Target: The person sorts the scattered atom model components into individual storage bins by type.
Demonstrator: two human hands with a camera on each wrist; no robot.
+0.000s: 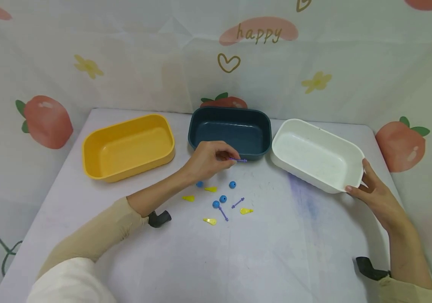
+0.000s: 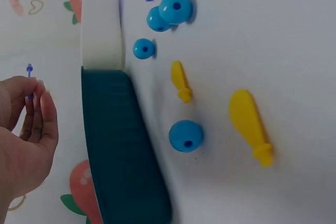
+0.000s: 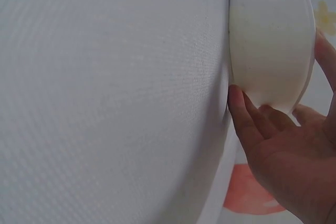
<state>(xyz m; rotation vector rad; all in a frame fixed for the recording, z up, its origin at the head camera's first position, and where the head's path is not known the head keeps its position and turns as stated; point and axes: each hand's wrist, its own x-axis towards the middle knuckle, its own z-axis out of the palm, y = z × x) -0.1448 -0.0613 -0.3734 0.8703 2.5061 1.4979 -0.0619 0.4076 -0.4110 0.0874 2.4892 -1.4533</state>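
Observation:
My left hand (image 1: 210, 162) pinches a small purple rod with knobbed ends (image 1: 240, 160) between thumb and fingertips, over the front edge of the dark blue tub (image 1: 229, 126). That rod also shows in the left wrist view, upright above the fingertips. At the right, my right hand (image 1: 379, 200) holds the near right end of the white tub (image 1: 314, 155), thumb at its front corner and another finger on the rim. In the right wrist view its fingers curl against the tub's end (image 3: 270, 40).
Below the left hand lie several blue beads (image 1: 232, 184), several yellow paddle-shaped pieces (image 1: 210, 221) and two more purple rods (image 1: 238, 203). A yellow tub (image 1: 129, 147) stands at the left of the table. Behind the table hangs a patterned cloth (image 1: 144, 54).

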